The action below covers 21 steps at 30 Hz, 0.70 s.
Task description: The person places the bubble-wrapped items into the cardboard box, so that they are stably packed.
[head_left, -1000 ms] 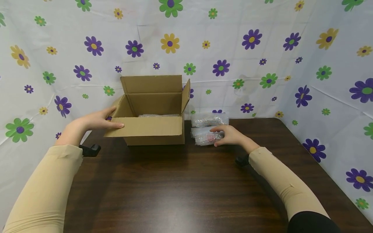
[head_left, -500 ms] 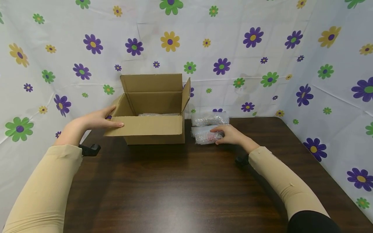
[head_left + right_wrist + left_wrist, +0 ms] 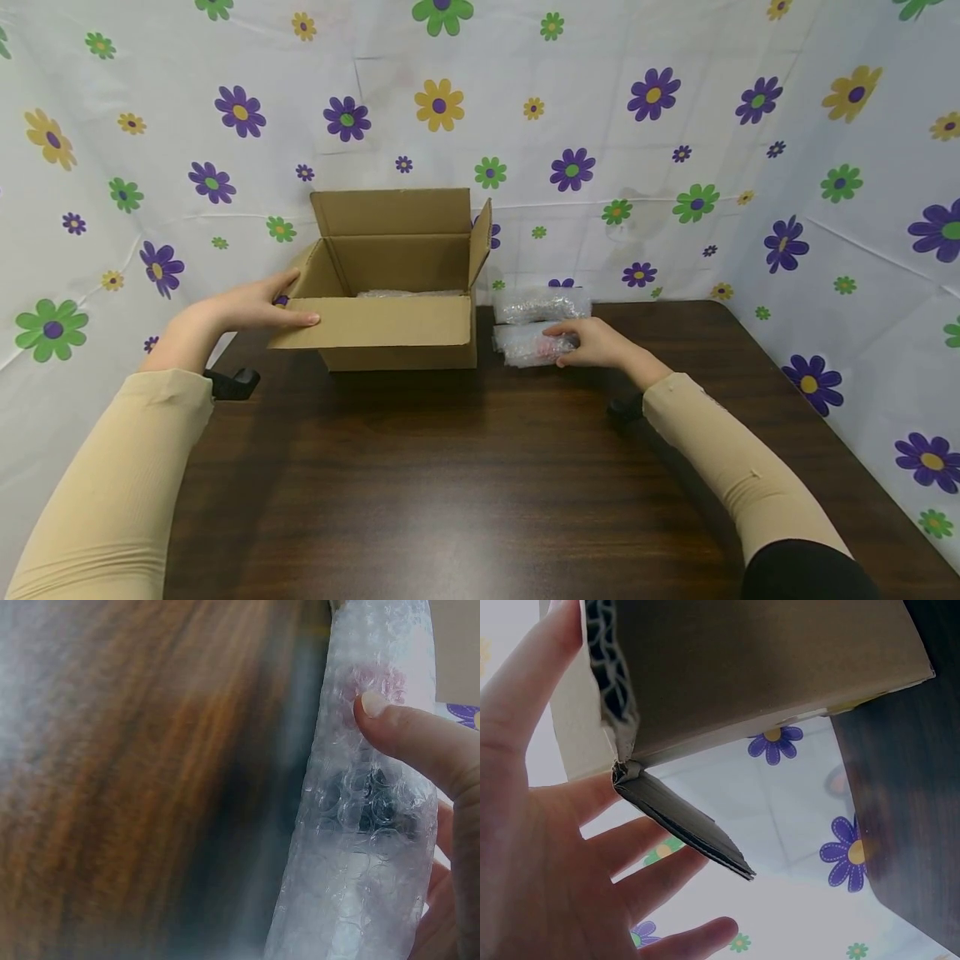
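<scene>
A cardboard box [image 3: 402, 357] stands at the back of the table with its flaps spread. My left hand [image 3: 255, 308] holds its front left corner, thumb on the front flap [image 3: 390, 323] and fingers at the left side flap [image 3: 686, 817]. To the right of the box lies a bubble-wrapped package [image 3: 525, 346], with pink and dark patches showing through the wrap. My right hand [image 3: 597, 343] grips its right end. In the right wrist view, the thumb [image 3: 405, 731] presses the bubble wrap and the other fingers go behind it.
Behind the gripped package sits another bubble-wrapped package [image 3: 542, 304], near the back edge. More clear wrap [image 3: 408, 293] shows inside the box. A flower-printed white cloth [image 3: 600, 242] hangs close behind the dark wooden table [image 3: 450, 467].
Both hands keep their places at the box and the package. The head view shifts only slightly.
</scene>
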Motion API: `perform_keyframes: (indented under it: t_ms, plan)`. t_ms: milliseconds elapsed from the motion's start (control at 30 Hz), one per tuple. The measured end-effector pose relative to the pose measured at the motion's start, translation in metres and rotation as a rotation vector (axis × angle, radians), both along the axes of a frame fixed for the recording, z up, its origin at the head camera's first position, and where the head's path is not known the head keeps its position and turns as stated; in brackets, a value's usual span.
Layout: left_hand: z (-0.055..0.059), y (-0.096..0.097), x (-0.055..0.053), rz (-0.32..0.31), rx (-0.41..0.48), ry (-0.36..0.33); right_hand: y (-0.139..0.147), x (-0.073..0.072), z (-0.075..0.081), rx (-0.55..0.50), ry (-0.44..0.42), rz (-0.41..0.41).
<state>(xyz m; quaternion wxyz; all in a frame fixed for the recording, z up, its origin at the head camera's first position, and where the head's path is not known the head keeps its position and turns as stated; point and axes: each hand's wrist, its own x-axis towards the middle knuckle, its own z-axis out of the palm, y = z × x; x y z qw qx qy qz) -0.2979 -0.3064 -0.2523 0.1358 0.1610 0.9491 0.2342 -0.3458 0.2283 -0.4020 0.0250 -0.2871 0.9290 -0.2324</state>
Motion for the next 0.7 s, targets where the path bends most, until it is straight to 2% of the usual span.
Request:
perform_keyframes:
  t_ms: [333, 700]
  plan:
    - [-0.001, 0.0, 0.0, 0.003, -0.006, -0.01, 0.001, 0.004, 0.021, -0.025, 0.039, -0.011]
    - [0.0, -0.001, 0.0, -0.001, -0.018, -0.02, 0.002, 0.005, 0.036, -0.026, 0.009, -0.007]
